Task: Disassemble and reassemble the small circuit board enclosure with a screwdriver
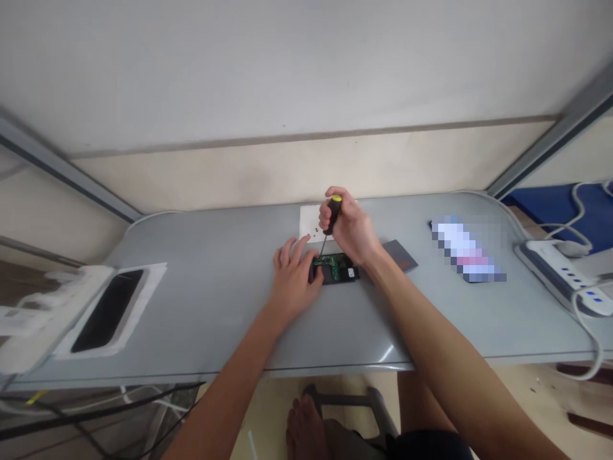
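My right hand (pixel 352 223) is wrapped round the black and yellow handle of a screwdriver (pixel 331 214). The shaft points down, and its tip meets the upper left part of a green circuit board (pixel 335 263). This board sits in a small opened black electronic device (pixel 330 278) lying flat on the table. With thumb and fingers, my left hand (pixel 297 271) grips the device's left end and covers part of it. Just behind it, several tiny dark screws (pixel 316 231) lie on a white sheet of paper (pixel 306 220). A flat dark grey panel (pixel 400 254) rests beside my right wrist.
The grey table (pixel 215 287) ends at a wall behind. On the left, a black-screened phone (pixel 108 313) lies on white paper. A blurred-out phone (pixel 467 252) and a white power strip (pixel 565 275) with cables are on the right.
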`<state>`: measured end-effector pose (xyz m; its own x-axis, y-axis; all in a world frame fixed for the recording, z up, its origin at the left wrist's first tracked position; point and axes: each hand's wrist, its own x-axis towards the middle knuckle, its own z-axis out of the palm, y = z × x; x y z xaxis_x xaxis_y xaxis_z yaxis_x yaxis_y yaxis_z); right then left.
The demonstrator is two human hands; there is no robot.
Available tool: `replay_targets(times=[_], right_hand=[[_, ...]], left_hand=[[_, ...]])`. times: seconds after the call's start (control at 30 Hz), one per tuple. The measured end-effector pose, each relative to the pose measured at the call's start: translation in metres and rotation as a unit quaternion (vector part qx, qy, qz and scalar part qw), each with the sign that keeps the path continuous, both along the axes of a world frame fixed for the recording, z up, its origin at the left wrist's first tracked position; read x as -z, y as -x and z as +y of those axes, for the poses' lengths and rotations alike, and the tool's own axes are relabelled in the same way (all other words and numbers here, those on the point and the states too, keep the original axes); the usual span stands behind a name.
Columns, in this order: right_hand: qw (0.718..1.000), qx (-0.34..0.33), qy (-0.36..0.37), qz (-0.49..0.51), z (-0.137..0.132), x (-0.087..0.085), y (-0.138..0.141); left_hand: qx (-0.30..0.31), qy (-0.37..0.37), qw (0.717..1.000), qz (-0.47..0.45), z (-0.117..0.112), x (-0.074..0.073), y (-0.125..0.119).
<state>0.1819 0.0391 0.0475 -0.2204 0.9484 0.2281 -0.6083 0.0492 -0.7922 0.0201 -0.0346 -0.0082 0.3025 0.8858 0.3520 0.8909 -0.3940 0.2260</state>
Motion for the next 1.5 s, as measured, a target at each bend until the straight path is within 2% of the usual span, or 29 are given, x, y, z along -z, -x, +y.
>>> replay_targets(times=[0.13, 0.23, 0.37, 0.53, 0.63, 0.73, 0.9, 1.07, 1.17, 1.33, 1.5], right_hand=[[1.0, 0.016, -0.025, 0.005, -0.0026, 0.0004, 0.0058], [0.999, 0.003, -0.053, -0.011, -0.002, 0.0009, 0.0045], [0.999, -0.038, -0.033, 0.006, -0.0016, 0.0013, 0.0032], [0.999, -0.005, -0.015, 0.049, -0.0002, 0.0047, 0.0066], [0.999, 0.007, -0.032, 0.023, 0.0029, 0.0061, 0.0053], [1.0, -0.01, -0.016, -0.003, 0.0044, 0.0046, 0.0033], [0.998, 0.001, 0.022, 0.061, 0.0015, 0.0004, 0.0056], [1.0, 0.017, -0.014, 0.012, 0.0019, -0.0002, 0.002], [0.999, -0.008, -0.025, -0.021, 0.0041, 0.0011, -0.0002], [0.999, 0.003, 0.005, 0.049, 0.0027, 0.0027, 0.007], [1.0, 0.011, -0.024, -0.008, -0.0006, 0.0018, 0.0052]], left_hand=[[0.001, -0.003, 1.0, -0.001, 0.0003, 0.0004, -0.0001], [-0.001, -0.004, 1.0, -0.001, 0.0001, 0.0001, -0.0002], [-0.002, -0.005, 1.0, 0.001, -0.0005, -0.0003, -0.0002], [-0.003, -0.008, 1.0, 0.005, -0.0011, 0.0001, 0.0004], [-0.006, -0.004, 1.0, 0.005, -0.0008, 0.0006, 0.0006], [-0.008, -0.007, 1.0, 0.002, -0.0004, 0.0009, 0.0005], [-0.008, -0.012, 1.0, 0.013, -0.0006, -0.0004, 0.0], [-0.008, -0.012, 1.0, 0.02, -0.0013, -0.0014, 0.0004], [-0.008, -0.012, 1.0, 0.017, -0.0015, -0.0015, 0.001], [-0.005, -0.007, 1.0, 0.007, -0.0007, -0.0015, 0.0007], [-0.009, -0.001, 1.0, 0.0, -0.0007, -0.002, -0.0002]])
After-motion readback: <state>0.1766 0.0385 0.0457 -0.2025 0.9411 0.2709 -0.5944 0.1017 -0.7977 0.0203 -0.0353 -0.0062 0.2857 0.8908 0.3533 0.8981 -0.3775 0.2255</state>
